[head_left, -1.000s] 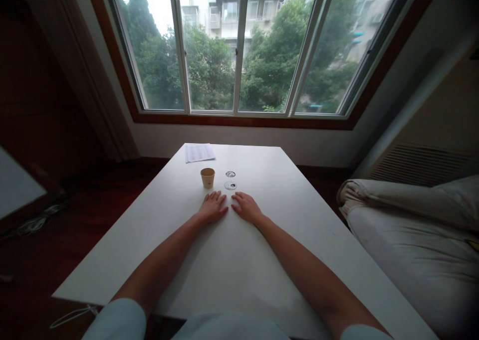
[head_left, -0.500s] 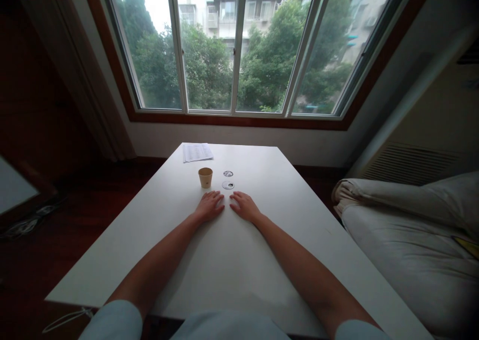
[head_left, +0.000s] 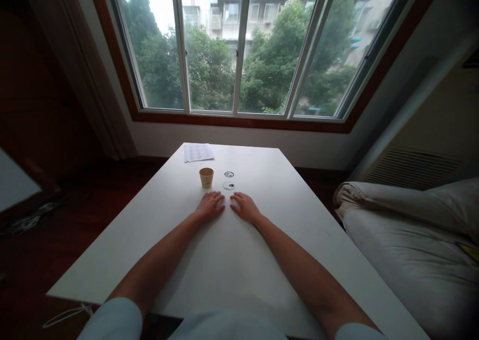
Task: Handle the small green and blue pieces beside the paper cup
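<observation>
My left hand (head_left: 210,206) lies palm down on the white table (head_left: 224,265), fingers stretched forward and holding nothing. Opposite it, my right hand (head_left: 244,206) rests the same way, with a small gap between the two. A brown paper cup (head_left: 206,178) stands upright just beyond my left fingertips, apart from them. Past the gap between my hands lie two flat round pieces with dark markings: a nearer disc (head_left: 228,186) and a farther disc (head_left: 229,174). What they are made of I cannot tell.
Sheets of printed paper (head_left: 199,152) lie at the table's far left corner. Beyond the table is a wide window (head_left: 237,115). A sofa with a pale cover (head_left: 407,235) stands along the right. A white cord (head_left: 69,316) hangs by the near left corner.
The view has shifted very slightly. My hands, the cup and the discs stay where they were on the table.
</observation>
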The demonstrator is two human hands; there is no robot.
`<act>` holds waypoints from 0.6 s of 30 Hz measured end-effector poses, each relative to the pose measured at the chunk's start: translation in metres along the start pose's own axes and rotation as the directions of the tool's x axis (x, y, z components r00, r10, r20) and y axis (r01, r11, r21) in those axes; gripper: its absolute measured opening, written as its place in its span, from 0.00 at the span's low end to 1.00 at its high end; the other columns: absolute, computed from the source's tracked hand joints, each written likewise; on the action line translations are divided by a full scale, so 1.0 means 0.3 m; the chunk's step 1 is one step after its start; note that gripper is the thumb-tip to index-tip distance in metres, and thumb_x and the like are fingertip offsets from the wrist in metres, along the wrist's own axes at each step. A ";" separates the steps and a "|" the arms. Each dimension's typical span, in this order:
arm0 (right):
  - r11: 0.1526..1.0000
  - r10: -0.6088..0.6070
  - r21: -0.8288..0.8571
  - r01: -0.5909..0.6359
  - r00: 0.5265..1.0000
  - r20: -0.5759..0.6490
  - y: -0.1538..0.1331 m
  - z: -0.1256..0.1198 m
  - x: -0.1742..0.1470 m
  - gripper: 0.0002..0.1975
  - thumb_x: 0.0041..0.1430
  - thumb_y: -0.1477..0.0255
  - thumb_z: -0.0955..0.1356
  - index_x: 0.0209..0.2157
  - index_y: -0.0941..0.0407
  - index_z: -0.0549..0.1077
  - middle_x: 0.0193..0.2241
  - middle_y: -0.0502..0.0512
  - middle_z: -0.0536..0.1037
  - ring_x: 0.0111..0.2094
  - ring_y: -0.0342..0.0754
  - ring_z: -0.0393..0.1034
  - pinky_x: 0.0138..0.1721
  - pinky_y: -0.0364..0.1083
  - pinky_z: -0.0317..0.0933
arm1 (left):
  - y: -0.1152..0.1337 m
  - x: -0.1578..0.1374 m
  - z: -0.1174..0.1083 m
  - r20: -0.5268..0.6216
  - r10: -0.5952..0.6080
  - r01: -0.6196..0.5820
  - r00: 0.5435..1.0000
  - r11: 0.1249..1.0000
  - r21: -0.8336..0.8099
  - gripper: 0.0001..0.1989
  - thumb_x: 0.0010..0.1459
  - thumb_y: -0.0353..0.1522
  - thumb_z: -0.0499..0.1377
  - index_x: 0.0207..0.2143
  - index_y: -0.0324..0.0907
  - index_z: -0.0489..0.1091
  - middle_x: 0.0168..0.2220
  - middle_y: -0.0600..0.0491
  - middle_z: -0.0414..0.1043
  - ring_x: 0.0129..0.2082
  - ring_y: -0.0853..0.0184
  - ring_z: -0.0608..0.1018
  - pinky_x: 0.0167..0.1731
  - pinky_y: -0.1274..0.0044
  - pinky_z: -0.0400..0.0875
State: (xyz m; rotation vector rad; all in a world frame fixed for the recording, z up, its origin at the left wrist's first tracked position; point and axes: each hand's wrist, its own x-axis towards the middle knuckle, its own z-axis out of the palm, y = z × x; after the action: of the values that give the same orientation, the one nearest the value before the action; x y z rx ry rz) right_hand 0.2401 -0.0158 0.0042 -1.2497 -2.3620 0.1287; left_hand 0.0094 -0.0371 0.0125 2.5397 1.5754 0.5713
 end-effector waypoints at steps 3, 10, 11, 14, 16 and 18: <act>1.000 -0.003 0.001 0.003 1.000 0.007 -0.001 -0.001 0.001 0.20 0.62 0.64 0.68 0.55 0.53 0.73 0.59 0.61 0.70 0.61 0.55 0.62 0.63 0.55 0.54 | 0.000 0.000 -0.001 0.006 -0.004 0.004 1.000 1.000 -0.003 0.24 0.62 0.42 0.55 0.59 0.48 0.66 0.64 0.46 0.61 0.64 0.55 0.63 0.65 0.63 0.53; 1.000 -0.002 0.019 0.002 1.000 -0.001 -0.005 -0.011 -0.007 0.20 0.62 0.65 0.68 0.55 0.52 0.73 0.59 0.61 0.70 0.61 0.54 0.63 0.62 0.55 0.54 | 0.010 -0.003 -0.007 -0.002 0.004 -0.004 1.000 1.000 -0.004 0.24 0.62 0.42 0.55 0.59 0.48 0.66 0.64 0.46 0.61 0.64 0.56 0.63 0.65 0.63 0.54; 1.000 0.002 0.017 -0.001 1.000 -0.007 -0.002 -0.010 -0.008 0.20 0.62 0.65 0.69 0.55 0.52 0.73 0.58 0.61 0.70 0.60 0.55 0.63 0.62 0.55 0.54 | 0.010 -0.003 -0.006 -0.005 0.001 -0.001 1.000 1.000 -0.004 0.23 0.63 0.42 0.55 0.59 0.48 0.66 0.64 0.46 0.62 0.64 0.56 0.63 0.65 0.63 0.54; 1.000 -0.008 0.014 0.008 1.000 -0.006 0.008 -0.004 -0.011 0.20 0.62 0.64 0.68 0.55 0.52 0.73 0.58 0.60 0.70 0.60 0.55 0.63 0.62 0.55 0.55 | 0.008 -0.002 0.000 -0.004 0.003 -0.003 1.000 1.000 0.000 0.23 0.63 0.42 0.55 0.59 0.47 0.66 0.64 0.46 0.61 0.64 0.56 0.63 0.65 0.63 0.54; 1.000 -0.006 0.012 0.007 1.000 -0.015 0.011 -0.002 -0.011 0.20 0.62 0.64 0.68 0.55 0.52 0.73 0.58 0.61 0.70 0.60 0.55 0.63 0.62 0.55 0.55 | 0.006 0.000 0.001 -0.008 0.006 -0.006 1.000 1.000 0.001 0.24 0.63 0.42 0.55 0.59 0.47 0.66 0.64 0.46 0.61 0.64 0.56 0.63 0.65 0.62 0.54; 1.000 -0.005 0.013 0.005 1.000 -0.017 0.008 -0.004 -0.010 0.20 0.62 0.64 0.68 0.55 0.52 0.73 0.58 0.61 0.70 0.60 0.55 0.63 0.62 0.54 0.55 | 0.005 0.001 0.001 -0.005 0.002 -0.002 1.000 1.000 0.003 0.24 0.63 0.42 0.55 0.60 0.47 0.66 0.64 0.46 0.61 0.64 0.56 0.63 0.65 0.62 0.54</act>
State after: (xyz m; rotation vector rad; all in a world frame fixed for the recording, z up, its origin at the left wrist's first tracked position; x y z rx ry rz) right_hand 0.2438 -0.0169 0.0036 -1.2338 -2.3462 0.1306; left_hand 0.0110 -0.0376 0.0127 2.5448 1.5764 0.5762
